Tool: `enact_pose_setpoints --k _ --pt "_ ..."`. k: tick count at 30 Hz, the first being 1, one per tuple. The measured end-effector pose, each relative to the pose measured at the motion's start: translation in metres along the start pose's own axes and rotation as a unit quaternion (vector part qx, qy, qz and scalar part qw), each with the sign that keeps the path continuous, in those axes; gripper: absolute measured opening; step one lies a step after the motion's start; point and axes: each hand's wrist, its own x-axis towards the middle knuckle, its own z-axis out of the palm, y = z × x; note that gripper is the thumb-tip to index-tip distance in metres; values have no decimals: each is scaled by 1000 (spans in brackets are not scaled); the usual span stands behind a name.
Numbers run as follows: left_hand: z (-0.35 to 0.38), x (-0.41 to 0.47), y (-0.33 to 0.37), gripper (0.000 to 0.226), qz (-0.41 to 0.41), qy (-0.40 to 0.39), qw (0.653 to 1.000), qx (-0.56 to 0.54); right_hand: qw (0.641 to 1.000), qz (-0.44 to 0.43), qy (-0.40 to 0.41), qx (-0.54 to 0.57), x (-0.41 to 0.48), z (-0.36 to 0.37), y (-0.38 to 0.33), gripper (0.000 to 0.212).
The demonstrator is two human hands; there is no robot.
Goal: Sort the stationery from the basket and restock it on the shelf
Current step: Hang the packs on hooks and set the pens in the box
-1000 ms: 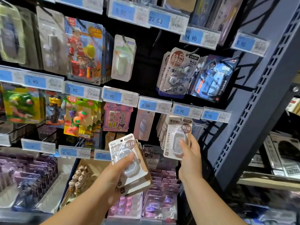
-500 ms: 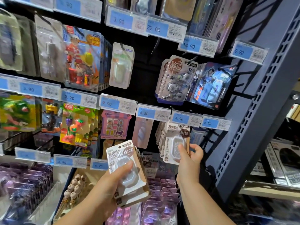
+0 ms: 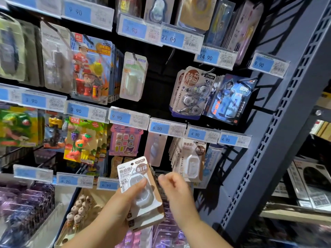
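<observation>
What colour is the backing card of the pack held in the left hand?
White and brown, on the correction tape pack in the left hand; head view.

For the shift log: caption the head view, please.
Left hand holds stacked correction-tape cards; right hand, empty, hovers beside them at the pegboard.

The right grip (image 3: 172, 183) is smeared by motion, its fingers indistinct. The stack of carded packs (image 3: 141, 178) hides the fingers of the left grip (image 3: 117, 207). Small print on the price tags (image 3: 99, 114) is unreadable.
</observation>
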Motion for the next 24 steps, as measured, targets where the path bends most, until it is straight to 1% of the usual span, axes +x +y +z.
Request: enact_pose_setpoints --k 2,6,8,10,12,13,14,16,17,19,24 --pt "0 1 -2 48 13 18 1000 16 998 22 -56 -16 -10 8 -1 49" --pt "1 0 -5 38 36 38 997 53 995 70 -64 -38 -17 12 4 45" --pt "1 1 -6 41 51 47 995 69 993 77 -77 -36 -18 10 4 44" --pt "2 1 -7 45 58 59 993 79 993 90 -72 -18 -19 9 5 44" --pt "2 1 -6 56 50 59 994 71 990 120 -50 53 -20 8 6 41" --pt "1 2 -7 66 41 61 995 63 985 136 -34 102 -19 8 7 37" --pt "0 3 -8 71 32 62 996 59 977 147 -16 153 -19 7 7 32" --pt "0 4 -10 59 15 59 997 54 958 155 21 240 -18 3 4 22" --pt "-1 6 -13 52 5 56 997 44 952 151 39 264 -17 1 3 19" --pt "0 7 -15 44 -8 45 999 22 949 133 80 276 -14 -4 4 17" --pt "-2 3 -12 49 9 55 998 27 940 77 198 265 -9 -20 9 14"
